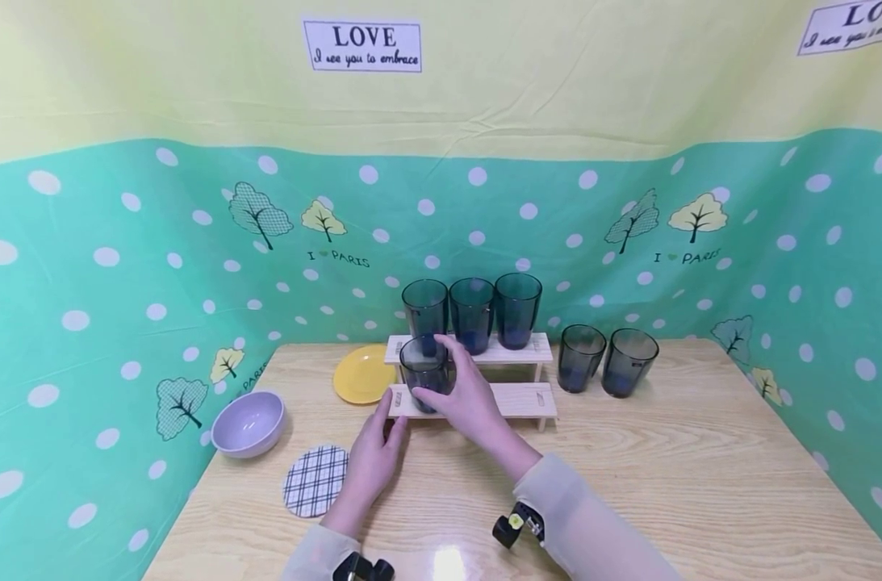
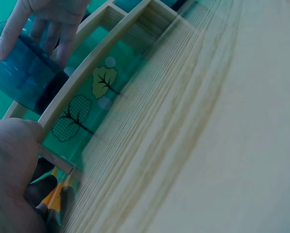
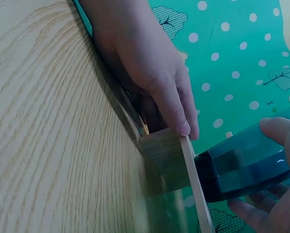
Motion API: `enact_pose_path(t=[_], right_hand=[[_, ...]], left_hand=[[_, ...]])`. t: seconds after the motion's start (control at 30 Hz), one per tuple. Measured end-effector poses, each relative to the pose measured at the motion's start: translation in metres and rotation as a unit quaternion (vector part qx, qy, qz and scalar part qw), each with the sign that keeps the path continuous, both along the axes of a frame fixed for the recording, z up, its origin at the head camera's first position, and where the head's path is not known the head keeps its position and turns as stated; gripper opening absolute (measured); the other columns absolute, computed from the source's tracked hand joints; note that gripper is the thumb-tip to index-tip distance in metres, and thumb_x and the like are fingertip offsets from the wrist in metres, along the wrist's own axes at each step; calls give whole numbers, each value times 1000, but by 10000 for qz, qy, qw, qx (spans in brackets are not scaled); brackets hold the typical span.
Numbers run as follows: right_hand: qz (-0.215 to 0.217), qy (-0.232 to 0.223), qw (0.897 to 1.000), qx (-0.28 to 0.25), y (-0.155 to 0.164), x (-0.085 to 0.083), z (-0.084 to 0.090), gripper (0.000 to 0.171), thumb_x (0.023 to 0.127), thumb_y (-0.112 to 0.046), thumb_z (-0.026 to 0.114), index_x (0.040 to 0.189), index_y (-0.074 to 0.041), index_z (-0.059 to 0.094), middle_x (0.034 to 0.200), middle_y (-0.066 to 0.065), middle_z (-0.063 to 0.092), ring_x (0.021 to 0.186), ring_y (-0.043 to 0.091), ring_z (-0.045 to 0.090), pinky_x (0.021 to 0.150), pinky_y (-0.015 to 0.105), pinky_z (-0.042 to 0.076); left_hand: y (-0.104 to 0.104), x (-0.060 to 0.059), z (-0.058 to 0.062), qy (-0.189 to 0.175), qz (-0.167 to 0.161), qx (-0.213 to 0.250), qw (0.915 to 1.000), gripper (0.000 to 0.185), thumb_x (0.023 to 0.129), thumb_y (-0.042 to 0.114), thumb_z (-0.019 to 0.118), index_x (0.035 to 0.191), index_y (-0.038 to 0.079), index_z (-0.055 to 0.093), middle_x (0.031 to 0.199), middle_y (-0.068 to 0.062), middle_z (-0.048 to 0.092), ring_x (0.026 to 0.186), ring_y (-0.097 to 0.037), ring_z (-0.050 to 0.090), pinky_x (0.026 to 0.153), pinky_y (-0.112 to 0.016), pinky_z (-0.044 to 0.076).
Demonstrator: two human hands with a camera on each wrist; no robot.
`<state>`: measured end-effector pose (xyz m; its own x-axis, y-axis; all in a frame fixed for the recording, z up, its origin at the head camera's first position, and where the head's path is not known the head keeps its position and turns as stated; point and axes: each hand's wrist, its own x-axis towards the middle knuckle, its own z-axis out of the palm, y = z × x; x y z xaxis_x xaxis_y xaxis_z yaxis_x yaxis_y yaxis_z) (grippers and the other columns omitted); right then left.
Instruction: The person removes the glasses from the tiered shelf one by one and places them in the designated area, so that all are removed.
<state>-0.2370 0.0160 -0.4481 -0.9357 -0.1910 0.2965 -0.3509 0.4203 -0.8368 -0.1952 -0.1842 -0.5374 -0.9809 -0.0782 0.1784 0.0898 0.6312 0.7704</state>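
My right hand [image 1: 471, 399] holds a dark tinted drinking glass [image 1: 420, 373] at the left part of a small two-step wooden rack [image 1: 515, 395]. Thumb and fingers lie around its sides, and in the right wrist view the base of the glass [image 3: 232, 167] meets the lower board. With my left hand [image 1: 375, 458] I grip the left end of that lower board. The left thumb lies at the board's edge in the right wrist view, the other fingers partly hidden behind the end. Three more tinted glasses [image 1: 473, 316] stand upright in a row on the upper step.
Two similar glasses [image 1: 580, 361] stand on the table right of the rack. A yellow plate [image 1: 364, 374] lies behind left, partly overlapped by the rack. Further left are a lilac bowl [image 1: 248, 425] and a checked round mat [image 1: 313, 482]. A patterned cloth [image 1: 441, 194] hangs behind the table.
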Motion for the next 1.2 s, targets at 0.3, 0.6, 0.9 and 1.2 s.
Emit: enact_pose_path(t=[0.3, 0.6, 0.9, 1.2], right_hand=[[-86, -79, 9996, -257, 7, 10, 4, 94, 90, -24, 97, 166, -33, 43, 165, 7, 52, 147, 31, 56, 112, 53, 56], [54, -247, 9981, -557, 28, 20, 14, 94, 89, -16, 97, 166, -30, 44, 154, 7, 58, 139, 28, 62, 106, 43, 61], [-96, -368, 9979, -527, 59, 28, 21, 95, 87, -15, 99, 163, -36, 46, 150, 8, 59, 138, 30, 62, 106, 44, 61], [-221, -351, 9982, -430, 96, 36, 23, 98, 86, -13, 98, 166, -29, 44, 143, 11, 60, 133, 32, 62, 106, 46, 62]], left_hand=[[0, 0, -1, 23, 26, -3, 10000, 66, 117, 35, 58, 175, 13, 33, 169, -26, 44, 153, -47, 45, 127, -64, 36], [-1, 0, -2, 11, -7, -12, 10000, 67, 117, 35, 57, 175, 13, 32, 168, -27, 45, 153, -48, 46, 127, -64, 36], [-1, 1, 0, -30, -18, 59, 10000, 67, 117, 34, 57, 176, 15, 31, 167, -29, 45, 152, -49, 46, 127, -64, 35], [-1, 0, -1, 11, -26, 18, 10000, 68, 117, 34, 57, 176, 15, 30, 166, -30, 46, 151, -50, 47, 126, -64, 37]])
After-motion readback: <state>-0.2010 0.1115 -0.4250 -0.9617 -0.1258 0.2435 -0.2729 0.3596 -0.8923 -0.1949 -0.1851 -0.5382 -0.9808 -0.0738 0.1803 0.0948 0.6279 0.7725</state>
